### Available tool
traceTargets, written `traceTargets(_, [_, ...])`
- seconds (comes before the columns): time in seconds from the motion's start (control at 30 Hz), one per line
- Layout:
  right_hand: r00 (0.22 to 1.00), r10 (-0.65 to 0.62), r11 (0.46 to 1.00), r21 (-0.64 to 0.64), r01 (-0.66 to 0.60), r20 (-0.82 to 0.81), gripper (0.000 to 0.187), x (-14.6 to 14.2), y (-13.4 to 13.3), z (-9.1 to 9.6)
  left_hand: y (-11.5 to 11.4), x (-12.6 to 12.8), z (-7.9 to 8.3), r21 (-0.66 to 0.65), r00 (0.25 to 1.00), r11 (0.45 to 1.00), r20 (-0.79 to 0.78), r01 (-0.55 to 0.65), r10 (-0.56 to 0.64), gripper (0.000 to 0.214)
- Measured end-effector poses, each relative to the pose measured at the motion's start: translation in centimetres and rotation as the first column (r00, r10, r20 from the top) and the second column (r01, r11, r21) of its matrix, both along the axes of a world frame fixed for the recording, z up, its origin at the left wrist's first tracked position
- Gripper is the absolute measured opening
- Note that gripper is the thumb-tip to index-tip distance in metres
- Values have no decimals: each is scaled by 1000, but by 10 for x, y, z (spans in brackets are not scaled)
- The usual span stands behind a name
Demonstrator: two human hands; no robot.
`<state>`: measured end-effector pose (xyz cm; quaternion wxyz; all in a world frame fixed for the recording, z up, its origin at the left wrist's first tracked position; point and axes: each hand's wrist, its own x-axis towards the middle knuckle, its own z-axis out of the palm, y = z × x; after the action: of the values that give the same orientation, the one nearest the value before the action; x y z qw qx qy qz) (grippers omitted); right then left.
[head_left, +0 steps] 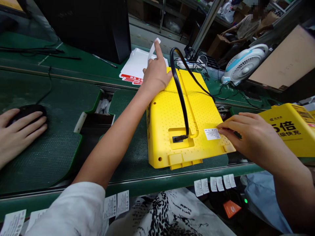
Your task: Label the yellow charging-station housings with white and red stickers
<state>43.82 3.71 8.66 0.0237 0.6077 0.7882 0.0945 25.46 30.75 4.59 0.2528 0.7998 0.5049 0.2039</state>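
Observation:
A yellow plastic casing (167,114) lies on the green-topped work line, a black cable (181,95) plugged into its recessed socket and arching up. My left hand (156,73) is at the casing's far left corner, thumb on its edge, index finger stretched out. A curled white strip (152,50) clings to that fingertip; its lower end is partly hidden. Near the casing's right side, my right hand (248,134) is closed, fingertips pinching the right edge of a small printed white label (212,134) that lies against the surface.
Another person's hand (24,126) rests on a black mouse at left. White sheets (136,64) lie behind the casing, near a dark monitor (86,26). A fan (243,67) and a yellow printed box (287,131) stand at right. Several labels (201,187) hang along the front edge.

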Motion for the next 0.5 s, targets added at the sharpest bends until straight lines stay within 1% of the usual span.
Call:
traceTargets(0.13, [1000,-12,997,-77,14,24,26,-1,8,1,0,0,0,4,1000,1000,4,5,-5,106])
traceTargets(0.23, [998,-16,988,-154,24,53,31,-3,14,5,0,0,-1,3,1000,1000,6,12,-12,107])
traceTargets(0.33, [996,-12,979,-202,29,84,35,-2,21,8,0,-1,-1,0,1000,1000,10,4,-4,106])
traceTargets(0.5, [987,61,936,-353,-6,147,22,7,33,10,1,-1,-2,6,999,1000,35,10,-10,107])
